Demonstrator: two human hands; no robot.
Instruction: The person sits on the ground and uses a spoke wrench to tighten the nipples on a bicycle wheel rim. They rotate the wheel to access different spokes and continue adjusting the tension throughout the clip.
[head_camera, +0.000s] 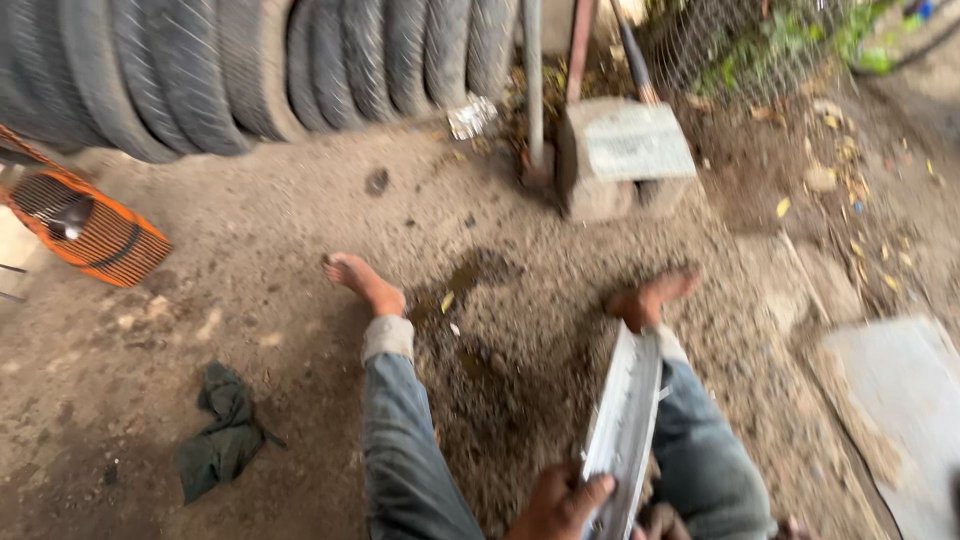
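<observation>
Metal, stiff and likely light, the ribbed strip (624, 425) sits clenched at its near end in our left hand (560, 503); our right hand (662, 522) is mostly hidden, its grip unreadable.

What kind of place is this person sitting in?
Probably an outdoor yard of a tyre or vehicle repair workshop. Worn tyres are stacked along the back, the dirt ground is stained, and the left hand grips a long pale metal strip beside a concrete block.
</observation>
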